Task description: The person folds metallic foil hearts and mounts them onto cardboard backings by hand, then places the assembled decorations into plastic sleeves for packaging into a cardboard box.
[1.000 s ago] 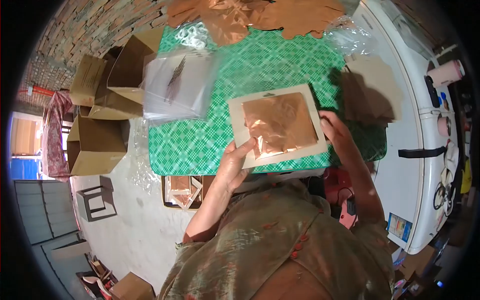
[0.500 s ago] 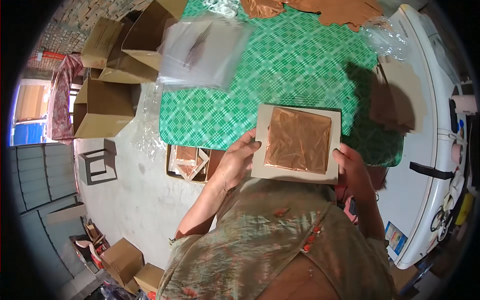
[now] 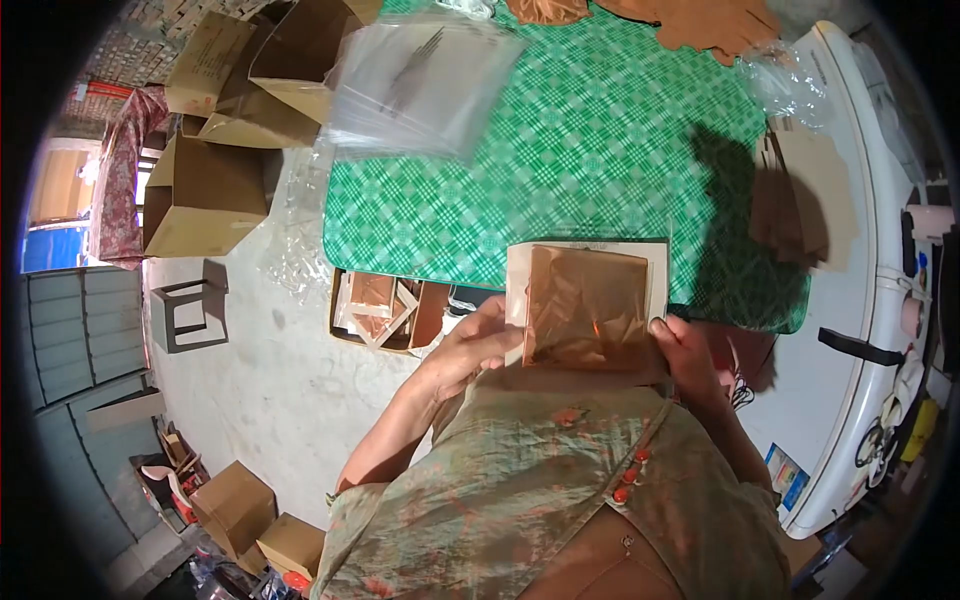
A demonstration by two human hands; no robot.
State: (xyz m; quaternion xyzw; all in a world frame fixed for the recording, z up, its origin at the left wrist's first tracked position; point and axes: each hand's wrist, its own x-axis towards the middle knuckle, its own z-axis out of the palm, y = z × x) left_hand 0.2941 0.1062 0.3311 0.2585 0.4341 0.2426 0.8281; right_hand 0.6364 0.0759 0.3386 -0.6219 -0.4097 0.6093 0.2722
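Note:
Between my two hands is a square beige cardboard sheet [image 3: 657, 275], held by its side edges close to my body. On it lies a smaller copper-brown square packet [image 3: 587, 305], shiny and creased like film. My left hand [image 3: 470, 352] grips the left edge, thumb on top near the packet's lower left corner. On the opposite edge my right hand [image 3: 686, 358] is closed with its thumb on the upper face. The fingers beneath are hidden. The far part of the sheet overlaps the near edge of the green checked tablecloth [image 3: 420, 225].
Clear plastic bags [image 3: 420, 85] lie at the table's far left, brown pieces [image 3: 700, 25] at the back. Beige sheets [image 3: 805, 190] rest at right beside a white appliance [image 3: 850, 290]. A box [image 3: 425, 310] with framed pieces stands below the table edge; open cartons [image 3: 215, 200] are at left.
The sheet with the packet has come down closer to my body and tilted, both hands moving with it. My grip stays at the side edges. The whole view has shifted slightly.

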